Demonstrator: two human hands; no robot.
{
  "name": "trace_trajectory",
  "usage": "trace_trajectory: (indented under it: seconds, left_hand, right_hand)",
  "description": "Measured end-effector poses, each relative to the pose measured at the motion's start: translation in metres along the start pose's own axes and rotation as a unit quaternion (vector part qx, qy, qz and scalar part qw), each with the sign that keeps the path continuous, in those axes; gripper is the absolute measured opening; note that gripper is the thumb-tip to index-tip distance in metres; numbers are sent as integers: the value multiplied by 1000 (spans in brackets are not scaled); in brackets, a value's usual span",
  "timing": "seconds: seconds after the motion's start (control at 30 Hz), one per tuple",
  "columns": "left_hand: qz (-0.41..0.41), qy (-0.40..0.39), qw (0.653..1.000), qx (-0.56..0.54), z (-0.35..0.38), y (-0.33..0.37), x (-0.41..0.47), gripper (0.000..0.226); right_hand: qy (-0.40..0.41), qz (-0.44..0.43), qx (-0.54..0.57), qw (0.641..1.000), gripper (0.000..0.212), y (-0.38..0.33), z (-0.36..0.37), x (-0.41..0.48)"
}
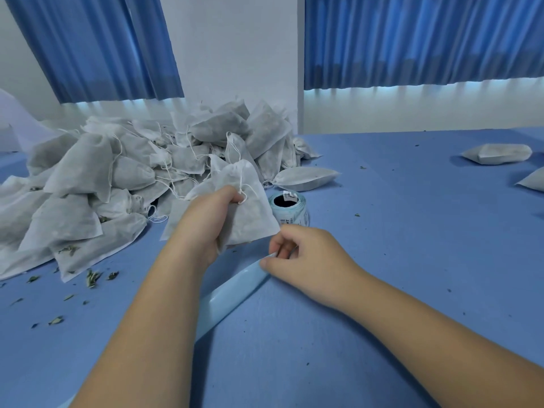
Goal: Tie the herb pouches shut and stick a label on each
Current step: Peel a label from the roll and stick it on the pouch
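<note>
My left hand (206, 219) grips a white drawstring herb pouch (250, 210) just above the blue table, fingers curled round its gathered neck and string. My right hand (297, 254) sits lower right of it, thumb and fingers pinching the end of a pale blue label backing strip (232, 287) that trails toward me across the table. The label roll (290, 209) lies on its side just behind the pouch. A big heap of white herb pouches (117, 178) with loose strings fills the left and back of the table.
One pouch (306, 178) lies by the roll. Two more pouches (497, 154) lie at the far right edge. Dried herb crumbs (92, 278) are scattered on the blue tablecloth (382, 260) at the left. Blue curtains (412, 39) hang behind.
</note>
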State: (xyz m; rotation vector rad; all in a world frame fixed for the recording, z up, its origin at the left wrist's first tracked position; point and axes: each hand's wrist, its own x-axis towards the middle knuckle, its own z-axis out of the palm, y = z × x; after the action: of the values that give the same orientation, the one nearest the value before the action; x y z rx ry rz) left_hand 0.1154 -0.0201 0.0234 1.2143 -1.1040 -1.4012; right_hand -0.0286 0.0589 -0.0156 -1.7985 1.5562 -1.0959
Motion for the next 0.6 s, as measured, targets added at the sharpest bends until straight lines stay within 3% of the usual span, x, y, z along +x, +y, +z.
trace_trajectory:
  seconds: [0.23,0.43,0.6]
  left_hand:
    - [-15,-1,1000,-2,0,-1,0,4]
    - [-19,-25,999,1,-1,-1,-3,3]
    - [-34,-41,999,-11,-4,-1,-3,7]
  right_hand:
    - [-4,19,18,1000,14,0,-4,0]
    - [2,17,21,1000,30,0,-4,-3]
    - [28,55,28,998,29,1,-6,-4]
